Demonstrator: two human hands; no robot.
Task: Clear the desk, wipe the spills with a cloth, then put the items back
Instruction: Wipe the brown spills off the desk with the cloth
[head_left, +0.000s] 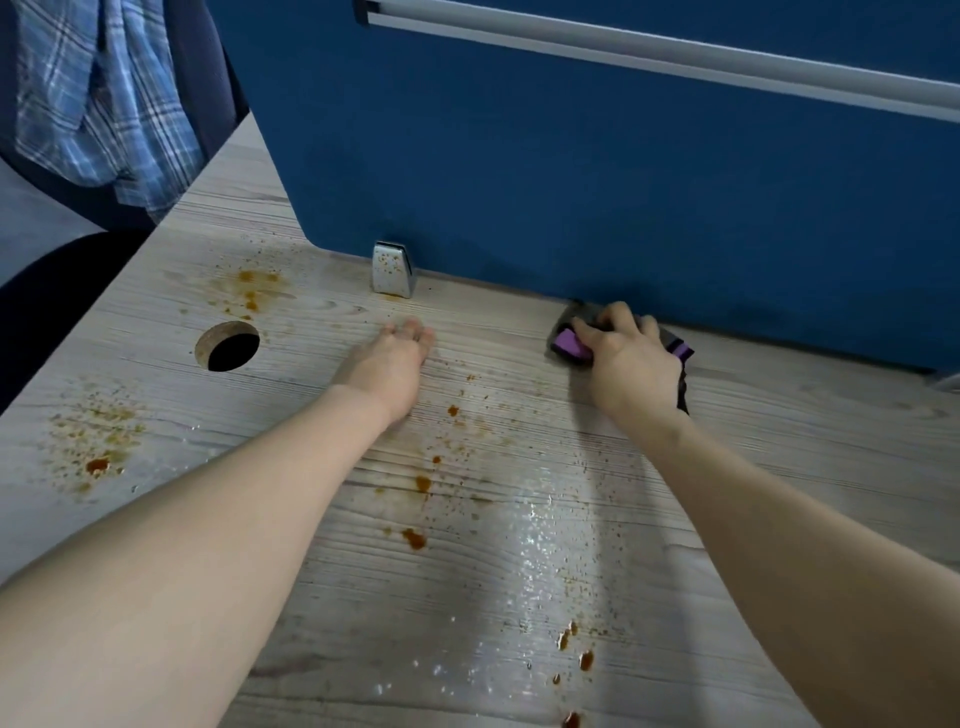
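The light wood-grain desk (779, 457) carries orange-brown spills: a patch at the far left (96, 457), one near the back (252, 291), and drops down the middle (415, 538). A wet streak (540, 561) runs toward the front. My right hand (628, 358) grips a grey and purple cloth (571, 347) with curled fingers and holds it down on the desk beside the blue partition. My left hand (392, 364) rests flat on the desk, fingers straight, left of the cloth.
A blue partition (571, 171) walls the desk's back, fixed by a spattered metal clamp (393, 270). A round cable hole (228, 345) opens at the left. Beyond the left edge a dark chair (47, 296) stands, with a plaid shirt (109, 98) hanging above it.
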